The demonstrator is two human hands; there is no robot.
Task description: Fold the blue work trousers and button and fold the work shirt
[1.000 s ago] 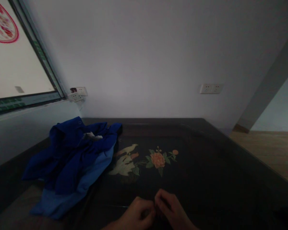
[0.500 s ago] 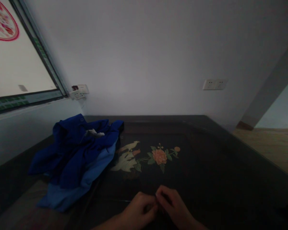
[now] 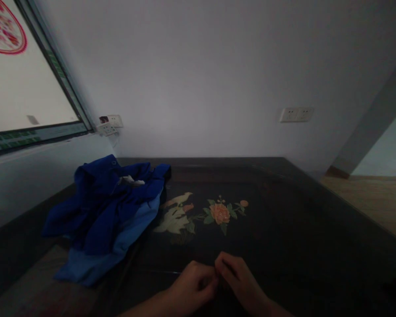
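Low in the head view, my left hand (image 3: 194, 286) and my right hand (image 3: 240, 277) meet above the dark tabletop (image 3: 300, 246). The fingers of both are curled, and their tips come together at the middle. A dark gap shows inside the left hand's bent thumb and forefinger. Whether anything small sits between the fingertips is hidden. Beyond the hands, the tabletop carries a picture of a pink flower (image 3: 220, 213) with leaves and a pale bird (image 3: 174, 218). A crumpled dark blue garment (image 3: 100, 207) lies to the left, apart from both hands.
Lighter blue cloth (image 3: 128, 242) shows under the dark garment, and a small whitish piece (image 3: 132, 181) rests in its folds. A wall with a double socket (image 3: 296, 114) rises behind the table. Another socket (image 3: 114, 121) and a window frame (image 3: 59, 72) are at left. Wooden floor (image 3: 376, 198) lies right.
The camera view has shifted very slightly. My hands stay together in almost the same place, with their fingers still curled, and the garment has not moved.
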